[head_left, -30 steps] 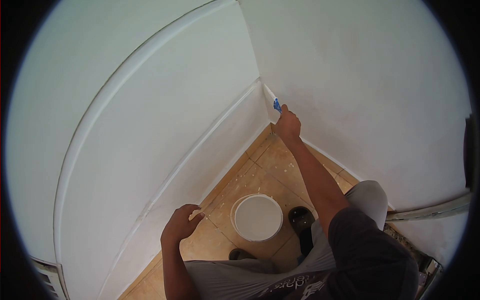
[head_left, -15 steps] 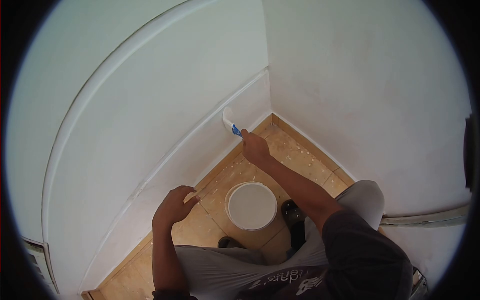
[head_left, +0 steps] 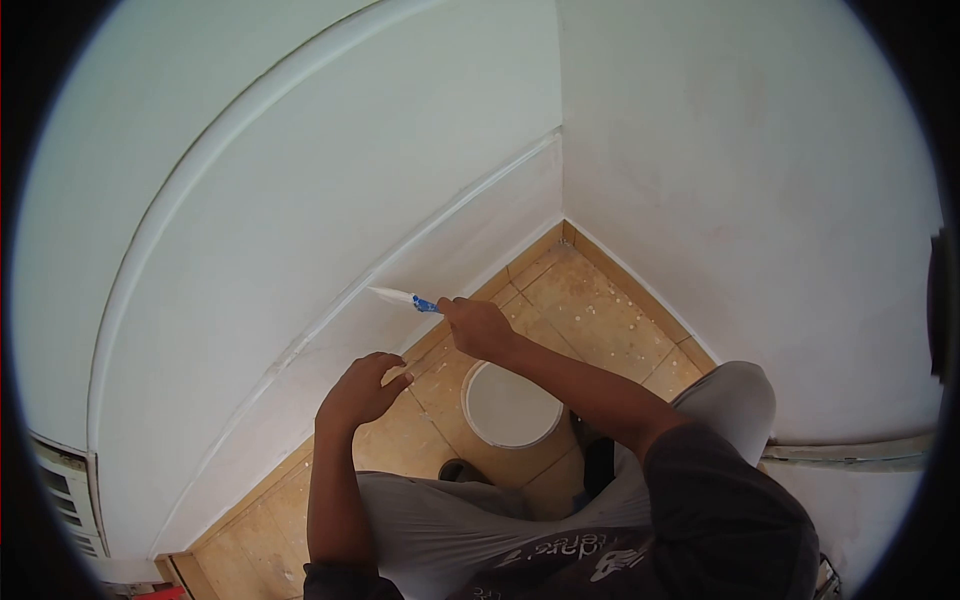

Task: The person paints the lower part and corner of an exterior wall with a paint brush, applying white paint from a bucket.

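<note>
My right hand [head_left: 480,328] is closed around the blue handle of a paintbrush [head_left: 424,304]. The brush's white bristles point left and touch or nearly touch the lower wall [head_left: 340,335], just under the raised moulding strip [head_left: 440,225]. My left hand [head_left: 362,392] hangs empty near that wall, thumb and fingers apart. Below my right forearm stands a round bucket [head_left: 517,446] with white paint [head_left: 513,404] in it; the forearm hides part of its upper right edge.
A second wall [head_left: 730,200] meets the first at a corner. Tan skirting tiles [head_left: 640,300] run along the foot of both walls. Paint spots dot the tiled floor [head_left: 590,300]. My shoe [head_left: 462,470] is beside the bucket, and a louvred white panel [head_left: 70,495] is at far left.
My right hand has moved left and down along the wall with the paintbrush, away from the corner. The brush has turned to point more leftward. My left hand has barely shifted.
</note>
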The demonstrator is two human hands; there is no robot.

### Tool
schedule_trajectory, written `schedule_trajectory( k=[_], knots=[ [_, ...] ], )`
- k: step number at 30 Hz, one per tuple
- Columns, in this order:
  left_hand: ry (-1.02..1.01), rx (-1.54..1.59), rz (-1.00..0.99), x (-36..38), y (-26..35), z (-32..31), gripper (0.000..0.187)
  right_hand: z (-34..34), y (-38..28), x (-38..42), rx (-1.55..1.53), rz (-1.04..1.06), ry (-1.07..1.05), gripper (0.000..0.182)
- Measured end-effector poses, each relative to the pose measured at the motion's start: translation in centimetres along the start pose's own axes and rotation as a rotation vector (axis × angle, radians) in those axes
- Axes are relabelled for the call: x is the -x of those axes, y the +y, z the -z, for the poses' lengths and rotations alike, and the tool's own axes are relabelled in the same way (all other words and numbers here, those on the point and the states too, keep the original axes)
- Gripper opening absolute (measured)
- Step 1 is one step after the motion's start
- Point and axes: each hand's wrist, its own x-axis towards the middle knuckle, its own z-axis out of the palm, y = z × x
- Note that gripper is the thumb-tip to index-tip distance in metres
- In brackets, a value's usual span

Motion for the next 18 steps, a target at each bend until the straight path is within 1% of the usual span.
schedule_trajectory(
  k=[2, 6, 8, 12, 15, 18],
  knots=[
    [-0.038, 0.022, 0.028, 0.2, 1.1, 0.5, 0.040, 1.5, 2.6, -1.3, -0.016, -0.099, 0.081, 0.009],
    [-0.081, 0.060, 0.084, 0.4, 1.3, 0.8, 0.041, 6.4, 8.2, -2.7, 0.097, -0.284, 0.209, 0.008],
    [-0.058, 0.033, 0.072, 0.3, 0.6, 0.6, 0.041, 8.9, 10.2, -3.0, 0.209, -0.472, 0.189, 0.010],
    [0.018, 0.006, -0.010, 0.2, -0.1, 0.1, 0.040, 13.8, 13.0, -3.2, 0.301, -0.733, 0.284, 0.015],
    [-0.062, 0.028, 0.070, 0.2, 0.8, 0.5, 0.043, 15.8, 13.5, -3.1, 0.359, -0.799, 0.333, 0.017],
    [-0.052, 0.025, 0.053, 0.0, 0.5, 0.3, 0.042, 14.3, 14.1, -2.6, 0.374, -0.787, 0.300, 0.018]
  ],
)
